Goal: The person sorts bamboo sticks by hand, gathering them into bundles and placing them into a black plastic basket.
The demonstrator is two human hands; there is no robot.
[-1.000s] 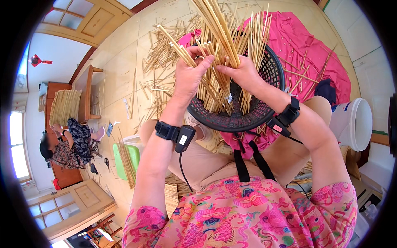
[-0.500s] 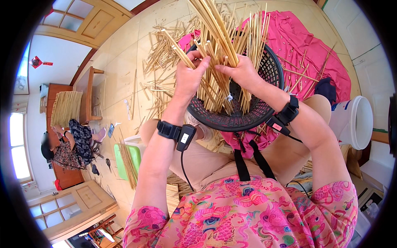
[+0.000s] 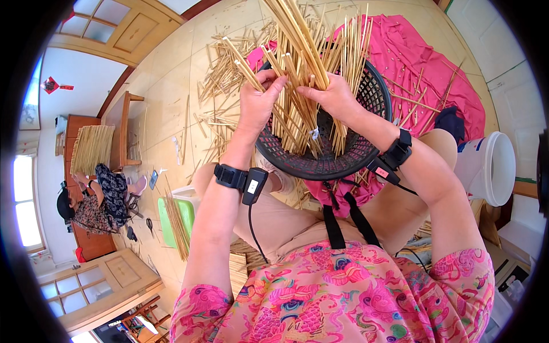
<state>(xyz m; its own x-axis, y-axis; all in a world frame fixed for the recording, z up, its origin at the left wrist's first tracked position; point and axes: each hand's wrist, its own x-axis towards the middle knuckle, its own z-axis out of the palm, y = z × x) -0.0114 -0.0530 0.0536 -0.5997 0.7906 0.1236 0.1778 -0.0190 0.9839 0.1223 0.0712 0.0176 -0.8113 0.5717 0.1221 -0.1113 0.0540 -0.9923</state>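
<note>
A black mesh basket (image 3: 320, 170) stands between my knees, with many straw-coloured stalks (image 3: 354, 46) upright or leaning in it. Above its far half, my right hand (image 3: 336, 98) is closed around a thick bundle of long stalks (image 3: 297, 31) that points up and away. My left hand (image 3: 260, 103), just to the left over the rim, pinches a few stalks (image 3: 245, 67) between thumb and fingers. Their cut ends show above that hand. Other stalks pass between the two hands and down into the basket, where a small whitish tie (image 3: 314, 134) shows.
Loose stalks (image 3: 229, 74) litter the tiled floor beyond the basket. Pink cloth (image 3: 417, 51) spreads at the right, near a white bucket (image 3: 497, 168). On my left are a green container (image 3: 167, 226) with stalks across it, scissors (image 3: 150, 226) and a seated person (image 3: 94, 206).
My left hand has shifted slightly left with its stalks, and cut ends between the hands stand a little farther left. My right hand has barely moved.
</note>
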